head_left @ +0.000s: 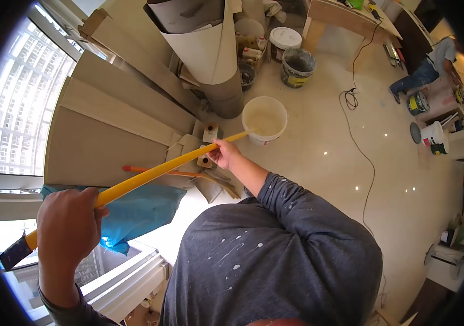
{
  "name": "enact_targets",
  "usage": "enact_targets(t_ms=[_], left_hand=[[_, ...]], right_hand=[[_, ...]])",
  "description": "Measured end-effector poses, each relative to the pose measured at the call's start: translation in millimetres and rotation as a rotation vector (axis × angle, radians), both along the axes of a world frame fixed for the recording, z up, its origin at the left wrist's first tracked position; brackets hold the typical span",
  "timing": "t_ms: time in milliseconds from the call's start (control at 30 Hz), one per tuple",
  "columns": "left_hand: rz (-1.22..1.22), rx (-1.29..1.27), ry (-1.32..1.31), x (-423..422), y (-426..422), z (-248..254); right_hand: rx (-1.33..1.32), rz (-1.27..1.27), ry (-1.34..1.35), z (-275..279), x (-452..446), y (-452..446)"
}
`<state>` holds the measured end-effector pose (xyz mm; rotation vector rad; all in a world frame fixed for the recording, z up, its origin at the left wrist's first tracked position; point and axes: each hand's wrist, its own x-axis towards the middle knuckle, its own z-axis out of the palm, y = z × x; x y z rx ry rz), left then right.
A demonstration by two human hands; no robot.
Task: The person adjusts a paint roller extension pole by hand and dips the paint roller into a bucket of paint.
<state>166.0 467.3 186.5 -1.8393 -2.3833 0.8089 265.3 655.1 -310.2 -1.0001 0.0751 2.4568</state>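
Yellow pole (158,171) runs diagonally from lower left of the frame up to centre, and both hands are on it, well apart: left hand (71,225) in a full fist near the black end piece (15,254), right hand (223,155) curled round it further along, close to the white bucket (272,139). Far end meets the bucket's left rim. My read on handling: light for its length, stiff, not fragile; smooth shaft, so probably slippery if wet. Wide two-point hold makes sense, left for leverage, right as guide near the bucket; a bare stretch of shaft between them is free to grip too. Hard to make out: whether the pole tip dips inside the bucket or just rests at the rim, and what's in there, since the interior reads as one pale tone. Left fingers mostly hidden behind the back of the fist; right fingers partly covered by the shaft. Lens exaggerates the near end, so don't trust apparent thickness. Black vignette eats the corners, window (17,98) at left is blown out, and the co-worker (433,68) at upper right is too small to read.
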Motion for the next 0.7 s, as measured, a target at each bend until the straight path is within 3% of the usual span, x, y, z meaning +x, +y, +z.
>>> enact_targets(t_ms=[300,400,500,700], left_hand=[[-0.118,0.008,0.014,-4.8,27.3,-29.1],[0.032,0.032,-0.049,-14.3,18.5,-6.0],[-0.005,0.128,-0.028,-21.2,4.8,1.4],[-0.028,0.056,-0.086,-21.6,10.8,-39.2]], right_hand=[[-0.112,-0.127,-0.068,-29.4,10.1,37.0],[-0.058,0.003,0.02,1.4,10.4,25.2],[-0.074,0.063,0.044,16.8,8.1,18.8],[-0.064,0.06,-0.08,-42.3,9.0,34.4]])
